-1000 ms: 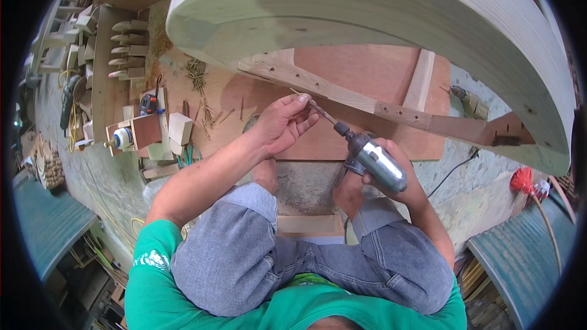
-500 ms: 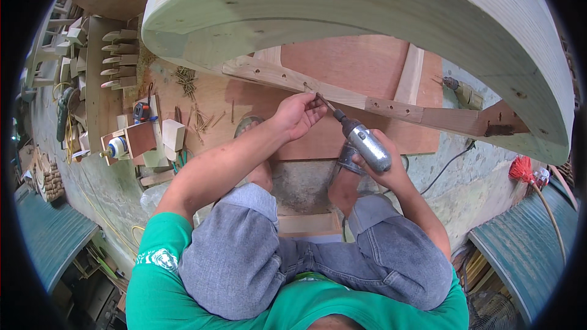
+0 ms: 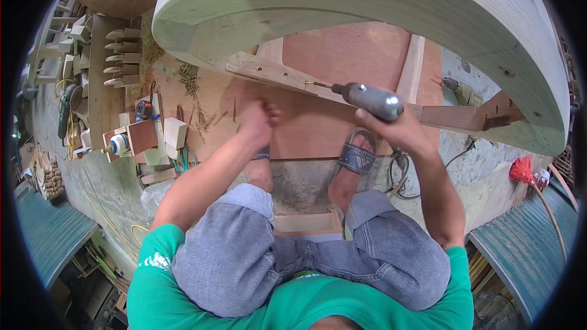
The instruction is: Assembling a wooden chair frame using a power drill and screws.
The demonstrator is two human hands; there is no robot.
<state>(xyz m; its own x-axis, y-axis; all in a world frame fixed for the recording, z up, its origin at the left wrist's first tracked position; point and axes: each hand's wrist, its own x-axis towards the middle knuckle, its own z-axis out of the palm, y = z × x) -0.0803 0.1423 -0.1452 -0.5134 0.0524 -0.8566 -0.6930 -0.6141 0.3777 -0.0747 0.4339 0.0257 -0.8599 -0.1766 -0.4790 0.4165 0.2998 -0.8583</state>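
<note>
My right hand (image 3: 391, 123) is wrapped round a silver power screwdriver (image 3: 370, 101), its barrel above my thumb. The long bit (image 3: 324, 85) points left to a brass-coloured screw (image 3: 309, 83) at a pale wooden rail (image 3: 269, 72) with several drilled holes. How deep the screw sits is too small to tell. My left hand (image 3: 258, 121) is off to the left, nearer to me than the rail and apart from it, its fingers smeared by motion. Over the rail arches a large curved wooden piece (image 3: 367, 6), joined to it at the right end.
Loose screws (image 3: 188, 79) lie in a heap on the plywood sheet (image 3: 293, 140). A tape measure (image 3: 143, 110), a glue bottle (image 3: 117, 144) and wood blocks (image 3: 175, 132) are at left. A second power tool (image 3: 461, 91) and a cable (image 3: 400, 174) lie at right.
My left hand has drawn back left and nearer, away from the bit. The screwdriver has moved up and left, its barrel now lying flatter across the rail.
</note>
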